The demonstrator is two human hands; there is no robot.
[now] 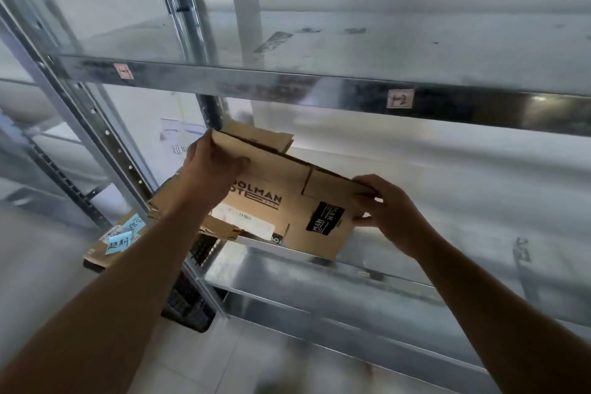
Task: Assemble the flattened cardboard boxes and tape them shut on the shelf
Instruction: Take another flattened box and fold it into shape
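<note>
While gripping the half-folded cardboard box (297, 211) from both ends: left hand (211, 166) curled over its raised upper-left flap, right hand (387, 211) pinching the right edge. Tilted, resting on the front lip of the metal shelf (319, 278). Further left, flattened cardboard (96, 253) bearing blue notes (119, 242).

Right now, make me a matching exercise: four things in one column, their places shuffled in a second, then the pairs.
Things: 1 left hand; 2 right hand; 3 blue notes; 4 black crate.
Places: A on the flat cardboard, lower left; B below the shelf; C gripping the box's right end; D gripping the box's upper left flap.
Pairs: 1-D; 2-C; 3-A; 4-B.
</note>
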